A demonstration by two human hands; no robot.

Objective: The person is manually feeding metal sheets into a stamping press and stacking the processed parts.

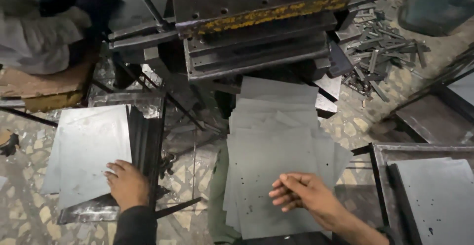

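The left hand (127, 183) lies at the lower left of the frame, palm down, its fingers spread flat on the lower right corner of a grey metal sheet (89, 151). Its grip is open; it presses on the sheet rather than clasping it. That sheet rests tilted on a dark metal frame (148, 126), with a thin stack of dark plates standing on edge just beside its right side.

The right hand (301, 193) sits at the lower centre, fingers loosely curled and pointing toward the left, hovering over or lightly touching the top of a tall stack of grey sheets (274, 141). Whether it actually touches the top sheet cannot be told; its grip is loose and holds nothing. The top sheets show small punched holes near their lower edge.

Behind the stack, across the upper centre, stands a heavy press machine (256, 22) with layered steel plates and a worn yellow-painted edge; a dark lever (150, 5) rises at its left. At the upper right, a pile of narrow metal offcuts (380, 42) lies scattered on the speckled floor (24, 210). At the lower right, another grey sheet (439, 195) lies inside a metal tray frame.
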